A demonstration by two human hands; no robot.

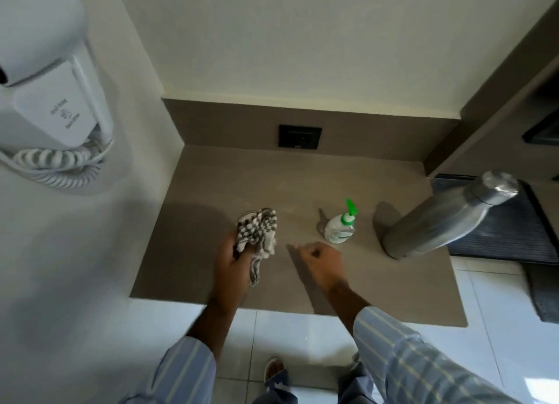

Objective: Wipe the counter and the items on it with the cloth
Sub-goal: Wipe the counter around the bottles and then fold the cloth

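Brown stone counter (302, 185) fills the middle of the frame, set into a pale-walled corner with a dark socket plate (300, 136) on the low backsplash and a white wall-mounted hair dryer (51, 101) at upper left. From my seat I cannot see any wet streak or clean swath on the surface, so I judge the wiping barely begun, if at all; faint pale smudging shows across the centre. Both items stand right of centre, and I would count both as still to be wiped: a small pump bottle (340, 226) with a green nozzle, and further right a tall steel flask (438, 219) near the counter's right edge.

My left hand (230, 261), at lower centre, is closed around the checked cloth (258, 231). The cloth is bunched: its bulk spills out above and right of the fingers (234, 247), and a tail hangs below the palm. I cannot tell whether it touches the counter or hangs just above it.

My right hand (322, 261) holds nothing, fingers loosely curled with one tip pointing left, just below the pump bottle and apart from it.
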